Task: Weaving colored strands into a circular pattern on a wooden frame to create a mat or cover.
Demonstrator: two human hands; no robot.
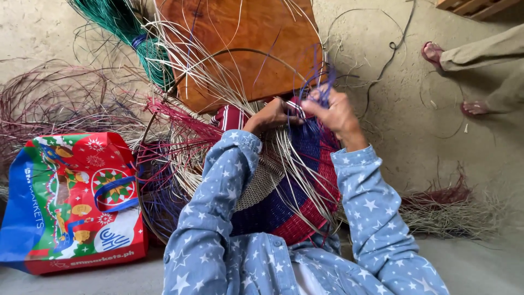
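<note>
A half-woven basket in blue, red and natural bands lies between my arms, its loose stakes fanning outward. My left hand grips the basket's upper rim, fingers curled among the strands. My right hand is closed on several blue weaving strands that stand up above the rim. Both sleeves are light blue with white stars. Red strands splay from the basket's left side.
A colourful shopping bag lies at the left. A green strand bundle and a brown wooden board are behind the basket. Loose reddish fibres pile at the right. Another person's sandalled feet are at the upper right.
</note>
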